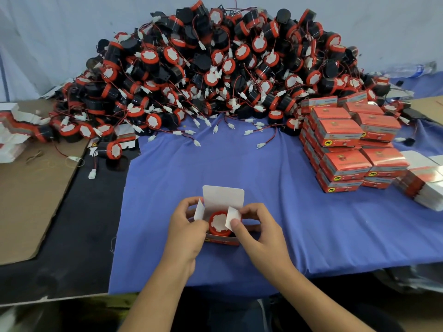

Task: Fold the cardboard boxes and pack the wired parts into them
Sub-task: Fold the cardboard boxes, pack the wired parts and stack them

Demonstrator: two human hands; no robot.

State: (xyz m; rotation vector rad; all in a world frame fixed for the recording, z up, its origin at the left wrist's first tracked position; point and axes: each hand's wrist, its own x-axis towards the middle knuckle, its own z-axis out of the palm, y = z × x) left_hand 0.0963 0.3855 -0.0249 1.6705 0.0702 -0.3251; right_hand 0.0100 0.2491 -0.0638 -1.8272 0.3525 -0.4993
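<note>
Both hands are at the near middle of the table, closed on one small open box (223, 240). The left hand (189, 232) grips the box's left side, fingers curled round the left side flap (199, 209). The right hand (261, 233) holds the right side, thumb and forefinger pinching the right side flap (232, 218), which leans in over the opening. The box's white top flap (224, 196) stands upright at the far edge.

Largest item noted: a blue cloth (263, 178) covering the centre and right of the table, the box resting on it. At the far edge lies a high heap of wired parts (215, 63), black cylinders with red caps and white faces, red wires and white connectors trailing forward onto the cloth. To the left, a brown cardboard sheet (26, 200) lies on a black surface (79, 236), with flat unfolded box blanks (12, 130) at its far left corner.

On the right of the cloth stands a stack of closed red boxes (345, 144), several layers high, just beside the heap. Further right lies a bundle of flat blanks (424, 180), white side up.

One wired part (219, 222) sits inside the held box, red rim and white face upward, between the two side flaps. A single loose part (111, 149) lies apart at the cloth's left edge, its connector (92, 174) on the black surface.
</note>
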